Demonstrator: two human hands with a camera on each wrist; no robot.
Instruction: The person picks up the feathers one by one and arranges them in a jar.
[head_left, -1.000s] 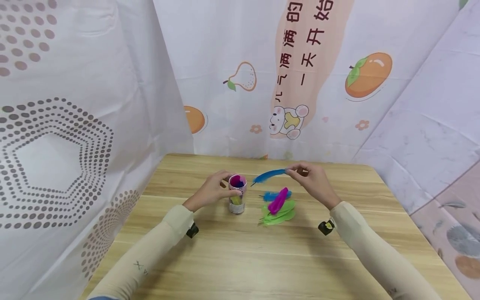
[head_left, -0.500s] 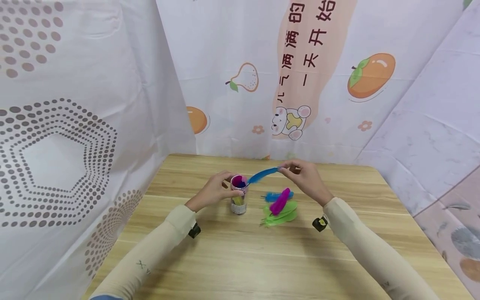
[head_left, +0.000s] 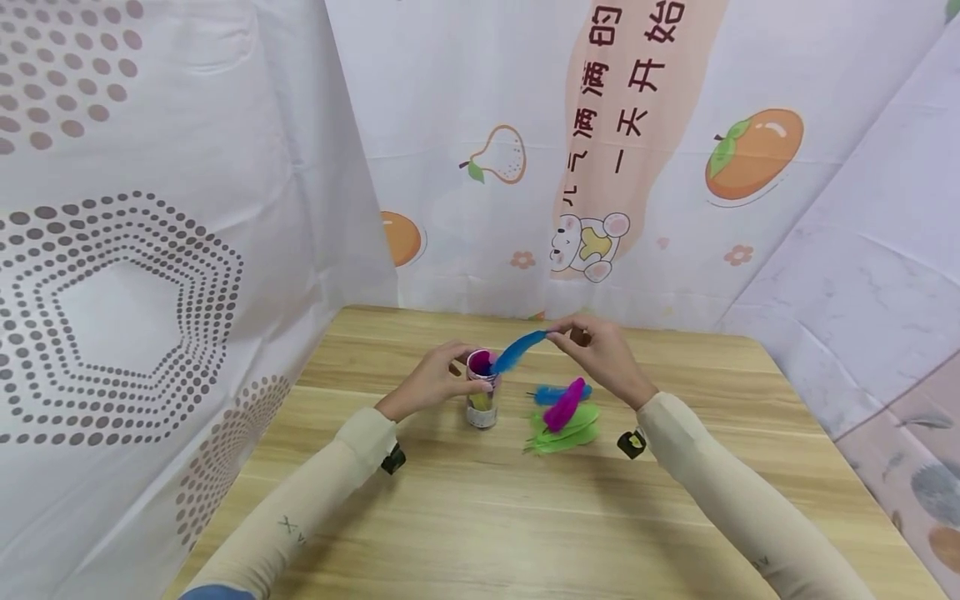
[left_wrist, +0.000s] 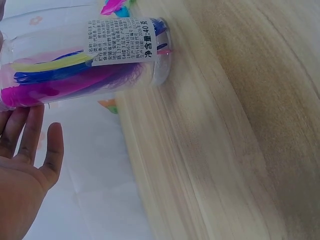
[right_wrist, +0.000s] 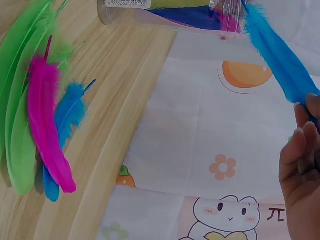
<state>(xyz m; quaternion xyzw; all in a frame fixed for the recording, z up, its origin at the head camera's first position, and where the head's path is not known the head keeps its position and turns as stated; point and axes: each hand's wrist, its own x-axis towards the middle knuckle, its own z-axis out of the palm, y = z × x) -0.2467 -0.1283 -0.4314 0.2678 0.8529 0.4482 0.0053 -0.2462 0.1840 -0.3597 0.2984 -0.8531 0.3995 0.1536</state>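
Observation:
A clear plastic jar (head_left: 482, 410) with a printed label stands upright on the table, holding magenta, dark blue and yellow feathers. My left hand (head_left: 431, 383) grips it near the rim, thumb in front; the left wrist view shows fingers against the jar's side (left_wrist: 120, 45). Between thumb and fingertips my right hand (head_left: 600, 354) pinches the tip of a blue feather (head_left: 519, 351). This feather slants down to the left, its quill end at the jar's mouth. Right of the jar lie a magenta feather (head_left: 564, 405), another blue feather (head_left: 550, 394) and several green feathers (head_left: 573, 429).
The wooden table (head_left: 510, 517) extends in front of the jar and to both sides. A printed white curtain (head_left: 442, 275) hangs right behind its back edge, with more patterned cloth (head_left: 300, 208) on the left and pale cloth (head_left: 840, 275) on the right.
My right hand has moved left with the blue feather, tilting it more steeply and bringing its quill end to the jar's mouth. The left hand keeps its hold on the jar.

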